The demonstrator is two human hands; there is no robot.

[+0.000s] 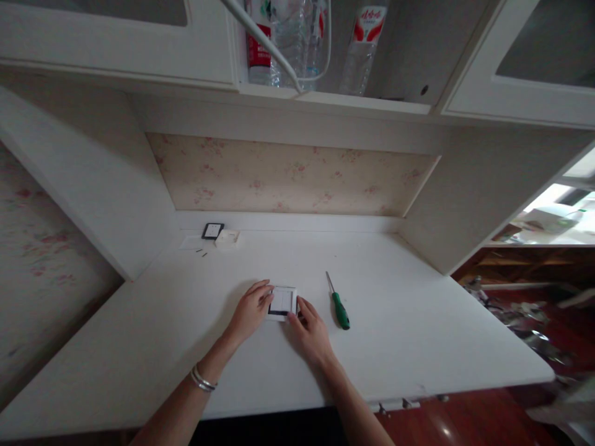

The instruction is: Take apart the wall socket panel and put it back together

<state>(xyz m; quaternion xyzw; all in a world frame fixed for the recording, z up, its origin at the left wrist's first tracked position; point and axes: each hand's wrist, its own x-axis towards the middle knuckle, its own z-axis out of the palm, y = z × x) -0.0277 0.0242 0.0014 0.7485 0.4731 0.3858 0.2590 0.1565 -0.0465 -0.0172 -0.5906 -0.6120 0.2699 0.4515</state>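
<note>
Spare parts point(212, 231): being stored at the back-left of the desk point(418, 322), with small screws point(201, 253) just in front, well apart from the hands, probably so they are out of the way.
Left hand point(251, 313): being pressed on the left edge of the switch point(282, 301), fingers curled narrow.
Switch: being held flat at mid-desk and gripped from both sides, likely so sliding is being prevented.
Right hand point(310, 328): being closed on the right edge, fingertips partly hidden.
Screwdriver point(341, 308): being parked just right of that hand, untouched, within reach.

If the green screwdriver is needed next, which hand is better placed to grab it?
Probably the right hand: it touches the white switch on its right edge, and the green screwdriver lies just beyond. The left hand, at the opposite edge, would have to cross over.
</note>
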